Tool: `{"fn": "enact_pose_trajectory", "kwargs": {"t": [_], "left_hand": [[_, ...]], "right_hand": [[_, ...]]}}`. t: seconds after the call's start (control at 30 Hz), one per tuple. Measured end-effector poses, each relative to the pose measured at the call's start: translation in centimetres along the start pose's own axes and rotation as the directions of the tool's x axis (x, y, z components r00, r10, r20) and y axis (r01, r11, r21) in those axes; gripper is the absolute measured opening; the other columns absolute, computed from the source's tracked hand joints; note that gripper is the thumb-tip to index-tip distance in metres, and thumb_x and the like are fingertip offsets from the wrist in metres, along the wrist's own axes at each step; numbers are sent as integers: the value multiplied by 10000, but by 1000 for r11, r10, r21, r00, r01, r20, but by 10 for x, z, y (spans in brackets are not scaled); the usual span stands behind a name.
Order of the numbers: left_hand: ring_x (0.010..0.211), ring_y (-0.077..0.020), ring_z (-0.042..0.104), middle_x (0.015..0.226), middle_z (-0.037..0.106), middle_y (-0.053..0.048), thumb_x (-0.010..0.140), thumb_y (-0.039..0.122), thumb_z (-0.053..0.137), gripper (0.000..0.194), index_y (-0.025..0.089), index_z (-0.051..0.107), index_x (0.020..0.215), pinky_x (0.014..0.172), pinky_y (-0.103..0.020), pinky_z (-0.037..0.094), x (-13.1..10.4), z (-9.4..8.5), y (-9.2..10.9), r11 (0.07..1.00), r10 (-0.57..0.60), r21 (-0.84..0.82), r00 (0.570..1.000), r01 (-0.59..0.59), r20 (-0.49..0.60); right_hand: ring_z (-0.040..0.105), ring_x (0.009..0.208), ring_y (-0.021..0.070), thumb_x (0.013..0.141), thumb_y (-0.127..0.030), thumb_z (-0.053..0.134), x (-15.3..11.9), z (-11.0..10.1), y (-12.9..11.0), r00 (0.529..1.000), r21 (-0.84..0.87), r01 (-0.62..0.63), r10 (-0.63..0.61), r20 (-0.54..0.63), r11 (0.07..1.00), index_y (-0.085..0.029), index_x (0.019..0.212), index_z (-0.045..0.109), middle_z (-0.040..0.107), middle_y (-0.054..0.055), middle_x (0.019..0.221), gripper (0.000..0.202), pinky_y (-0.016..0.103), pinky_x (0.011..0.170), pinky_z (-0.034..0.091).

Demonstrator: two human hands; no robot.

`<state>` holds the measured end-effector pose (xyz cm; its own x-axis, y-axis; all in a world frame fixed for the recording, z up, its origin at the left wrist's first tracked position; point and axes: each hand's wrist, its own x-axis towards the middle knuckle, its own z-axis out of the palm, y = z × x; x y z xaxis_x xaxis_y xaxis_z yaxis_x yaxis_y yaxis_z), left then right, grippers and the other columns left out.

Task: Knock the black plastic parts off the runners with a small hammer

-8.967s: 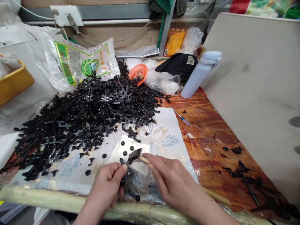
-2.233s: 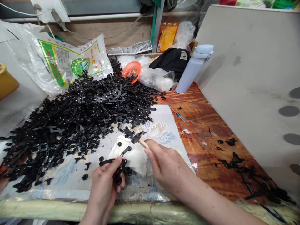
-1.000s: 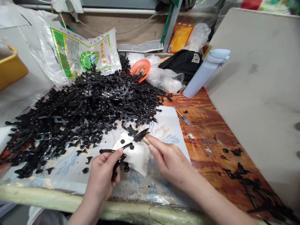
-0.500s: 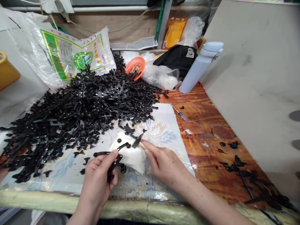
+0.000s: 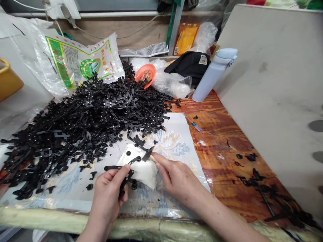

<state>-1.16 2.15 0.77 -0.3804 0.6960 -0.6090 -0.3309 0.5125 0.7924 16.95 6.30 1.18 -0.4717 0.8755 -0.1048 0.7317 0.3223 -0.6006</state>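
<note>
My left hand (image 5: 111, 190) is closed on a black jointed plastic linkage (image 5: 126, 179), whose thin arm (image 5: 135, 160) reaches right over a white cloth-like pad (image 5: 145, 173). My right hand (image 5: 174, 176) grips the light wooden handle of a small hammer. The dark hammer head (image 5: 148, 154), wedge-shaped at one end, is close to the round tip of that arm; whether they touch I cannot tell. A loose black round piece (image 5: 128, 153) rests on the pad's upper left. Below the linkage another round black part (image 5: 134, 184) shows.
A large heap of black linkages (image 5: 96, 111) covers the table's left and back. Beyond it are a printed plastic bag (image 5: 83, 64), an orange dish (image 5: 145, 74) and a pale blue bottle (image 5: 214, 75). A screwdriver (image 5: 195, 126) and scattered black parts (image 5: 254, 178) lie on the right.
The linkage and my left hand have shifted slightly right relative to the pad. The hammer head has turned a little, still beside the arm's tip. The camera view has moved slightly.
</note>
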Motion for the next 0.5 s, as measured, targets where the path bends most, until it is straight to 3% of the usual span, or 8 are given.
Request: {"fn": "enact_pose_trajectory", "kwargs": {"t": [0.23,0.33,0.5], "left_hand": [[184,-58,349,273,432,68,486,404,807,414,175,467,424,234,-143,173,0,3,1,1000,10,-30,1000,-10,-21],[185,-55,344,274,431,69,480,413,808,430,178,453,418,239,-142,180,0,3,0,999,-11,-31,1000,10,-26],[176,-55,320,243,410,64,502,444,785,432,186,449,415,244,-142,153,3,1,0,999,-10,31,999,11,-45]], "right_hand": [[677,888,224,953,-245,337,-4,-16,-13,980,19,156,-152,-128,988,-243,1351,465,702,79,1054,418,377,767,534],[673,842,217,958,-245,315,-5,-12,-17,965,17,200,-194,-177,980,-202,1366,450,694,106,1029,433,360,734,535],[682,695,238,934,-210,314,-2,-1,-18,984,-124,150,-160,-79,981,-207,1358,460,708,109,889,449,394,632,539]]}}
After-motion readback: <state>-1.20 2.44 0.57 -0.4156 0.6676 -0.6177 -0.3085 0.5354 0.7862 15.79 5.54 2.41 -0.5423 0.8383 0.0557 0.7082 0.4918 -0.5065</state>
